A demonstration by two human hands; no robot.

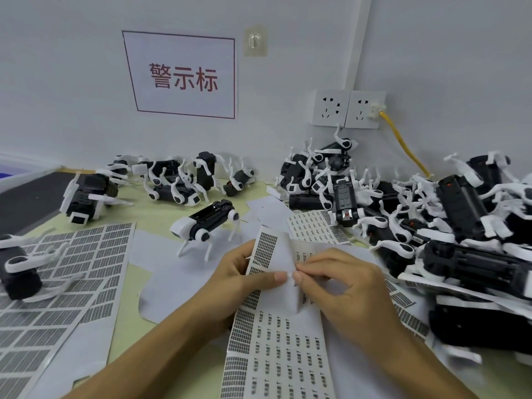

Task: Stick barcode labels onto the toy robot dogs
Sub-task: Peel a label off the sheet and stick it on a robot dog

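Fingertips (280,277) pinch curling label sheet (276,355) (glossy paper).

Place: a small factory or assembly workroom, at a labelling station.
Goods: dozens of identical toy robot dogs (403,203) heaped at the right, and a smaller batch (178,180) at the back left, all the same black-and-white model.
Supplies: many sheets of barcode labels (66,272) spread over the counter (155,214), some partly used, with blank backing paper (172,272) among them.
Sign: a printed notice (182,76) with red Chinese characters in a red frame, stuck on the plain wall.
Fittings: two wall sockets (348,109), one with a yellow cable (403,142) plugged in, and a stick-on hook (254,41).
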